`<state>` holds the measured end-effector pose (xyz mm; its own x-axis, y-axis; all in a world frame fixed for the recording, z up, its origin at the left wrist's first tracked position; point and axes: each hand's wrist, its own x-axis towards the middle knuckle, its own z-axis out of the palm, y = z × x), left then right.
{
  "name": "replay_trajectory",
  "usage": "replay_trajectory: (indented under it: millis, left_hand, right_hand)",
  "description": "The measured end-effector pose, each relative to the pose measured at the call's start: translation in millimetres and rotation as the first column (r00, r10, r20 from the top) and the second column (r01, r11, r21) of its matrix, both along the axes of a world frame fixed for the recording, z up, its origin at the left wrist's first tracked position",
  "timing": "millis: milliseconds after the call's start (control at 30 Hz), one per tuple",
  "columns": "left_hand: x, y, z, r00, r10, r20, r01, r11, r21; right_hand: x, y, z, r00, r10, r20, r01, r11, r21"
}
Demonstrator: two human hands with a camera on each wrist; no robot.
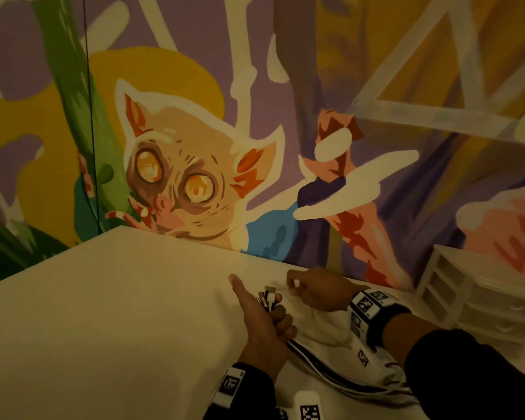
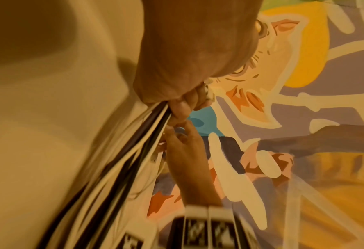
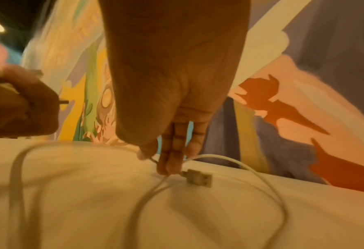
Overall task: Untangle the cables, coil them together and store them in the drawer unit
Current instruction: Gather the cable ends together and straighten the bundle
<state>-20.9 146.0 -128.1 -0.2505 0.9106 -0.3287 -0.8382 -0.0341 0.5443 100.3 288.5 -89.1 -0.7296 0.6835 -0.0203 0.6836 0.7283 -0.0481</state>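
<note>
My left hand (image 1: 278,316) grips a bundle of black and white cables (image 1: 331,368) just below their plug ends (image 1: 269,295), which stick up above the fist; the thumb points up. In the left wrist view the fingers (image 2: 181,111) curl round the bundle (image 2: 123,160). The bundle trails back to the lower right over the white table (image 1: 119,313). Just to the right, my right hand (image 1: 294,287) pinches a loose white cable (image 3: 262,176) near its USB plug (image 3: 198,178), which lies on the table. This cable loops across the surface.
A white drawer unit (image 1: 473,298) with several shut drawers stands at the right end of the table against the painted wall (image 1: 194,147). The table's far edge meets that wall just beyond my hands. Marker bands sit on both wrists.
</note>
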Motion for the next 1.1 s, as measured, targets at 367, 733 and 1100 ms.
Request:
replay_trajectory:
  millis: [367,733,1100]
  left_hand:
    - [9,-7,11,0.979,-0.173,-0.105,0.180,0.981,0.065]
    - [53,-16,15,0.890,-0.363,-0.277,0.388,0.921,0.040]
    - [61,-14,9,0.872,-0.241,-0.427,0.294,0.954,0.063]
  right_hand:
    - [185,-63,30,-0.272,-0.342,-0.900,-0.102,0.940,-0.326]
    - [135,-152,-13,0.209,-0.771,-0.602,-0.283,0.541,-0.792]
    - [128,-163,-16,0.262,-0.735,-0.625,-0.348,0.532,-0.772]
